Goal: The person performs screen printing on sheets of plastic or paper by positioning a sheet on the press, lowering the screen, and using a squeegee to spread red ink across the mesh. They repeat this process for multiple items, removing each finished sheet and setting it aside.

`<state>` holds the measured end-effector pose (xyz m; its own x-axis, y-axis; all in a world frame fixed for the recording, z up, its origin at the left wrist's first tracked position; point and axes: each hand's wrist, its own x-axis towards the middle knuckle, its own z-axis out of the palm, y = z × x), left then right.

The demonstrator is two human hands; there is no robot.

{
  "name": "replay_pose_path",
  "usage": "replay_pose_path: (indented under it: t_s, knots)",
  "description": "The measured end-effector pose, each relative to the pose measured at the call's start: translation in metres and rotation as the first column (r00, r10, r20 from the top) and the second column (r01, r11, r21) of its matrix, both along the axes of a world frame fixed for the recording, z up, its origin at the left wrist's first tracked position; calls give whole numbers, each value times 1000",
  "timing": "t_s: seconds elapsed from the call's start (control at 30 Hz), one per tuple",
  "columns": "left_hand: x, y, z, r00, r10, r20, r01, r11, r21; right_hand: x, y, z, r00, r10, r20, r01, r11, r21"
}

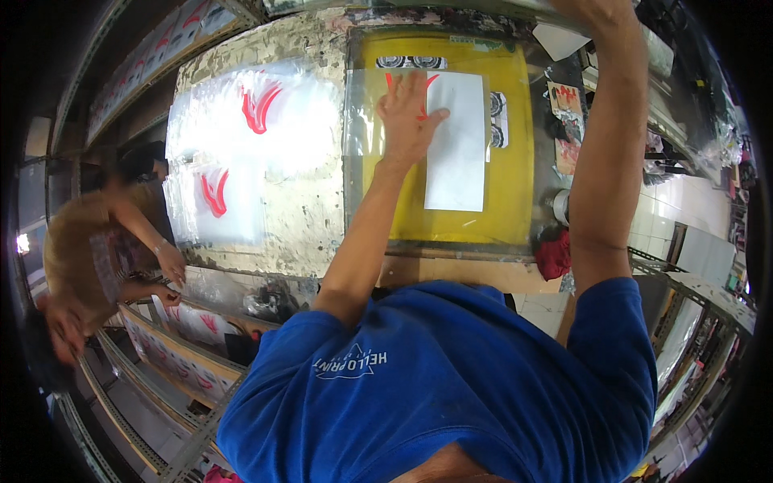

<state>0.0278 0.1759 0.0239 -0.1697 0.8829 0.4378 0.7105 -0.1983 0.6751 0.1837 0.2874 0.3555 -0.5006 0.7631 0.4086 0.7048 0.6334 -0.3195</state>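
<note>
My left hand (411, 121) lies flat with its fingers spread on a clear plastic sheet (364, 121) over a white paper sheet (455, 161). Red printed strokes show on either side of its fingers. Beneath these sheets is a yellow board (507, 201), with black-and-white printed pieces (498, 119) along its top and right side. My right arm reaches up past the board's right side. Of my right hand (594, 11) only the part near the wrist shows at the top edge; its fingers are out of sight.
Clear sheets with red prints (213, 205) cover the worn table (310, 241) at left. Beyond them a co-worker (105, 233) bends by metal racks (181, 370) with printed sheets. A dark red cloth (553, 253) and a small pot (561, 207) sit right of the board.
</note>
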Motion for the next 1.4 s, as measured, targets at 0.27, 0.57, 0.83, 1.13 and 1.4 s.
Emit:
replay_pose_path:
  t_s: [0.27,0.57,0.83,1.13,1.4]
  knots:
    - [-13,-85,112,516,-54,855,-176,970,168,28,-86,-113,992,121,-34,-105,945,309]
    - [-25,-165,-22,896,323,307,-300,946,-119,35,-126,-252,997,76,7,-71,958,-277]
    - [-28,-167,-21,937,345,-52,-349,922,-166,21,-105,-311,988,73,136,-46,981,-189]
    - [-28,-177,-25,940,341,9,-332,921,-204,-8,83,-334,994,26,111,-38,994,107]
    - [-26,-180,-25,930,349,118,-325,927,-186,-41,178,-334,902,-156,403,98,982,162]
